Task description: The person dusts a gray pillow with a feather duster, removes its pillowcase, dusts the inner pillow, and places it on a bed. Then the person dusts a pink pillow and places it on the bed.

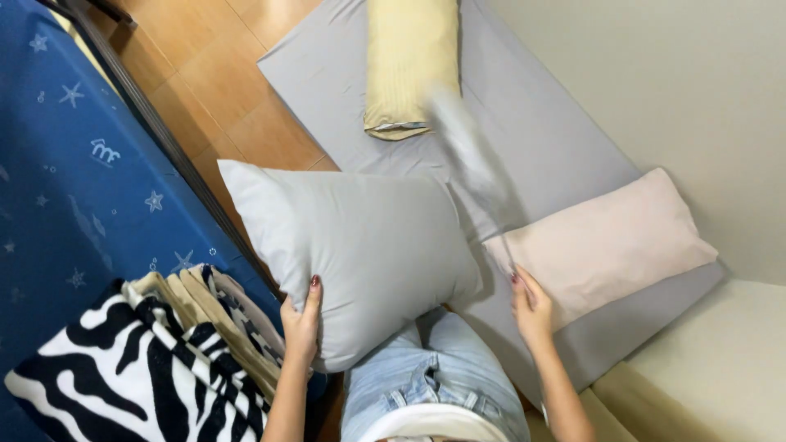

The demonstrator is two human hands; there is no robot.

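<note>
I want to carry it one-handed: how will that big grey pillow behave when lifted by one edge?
The big grey fabric pillow is probably light: the left hand alone holds it up by its edge. It looks plump and keeps its shape, so likely springy rather than floppy. Its smooth cover may slip in a loose grip.

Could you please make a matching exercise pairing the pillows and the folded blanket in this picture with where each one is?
Things:
1. grey pillow
2. yellow pillow
3. pink pillow
4. zebra-striped blanket

Places:
A. lying on the blue star-patterned cover
B. at the far end of the grey mattress
C. gripped by the left hand
D. on the mattress just beyond the right hand

Pairs: 1-C, 2-B, 3-D, 4-A
</note>
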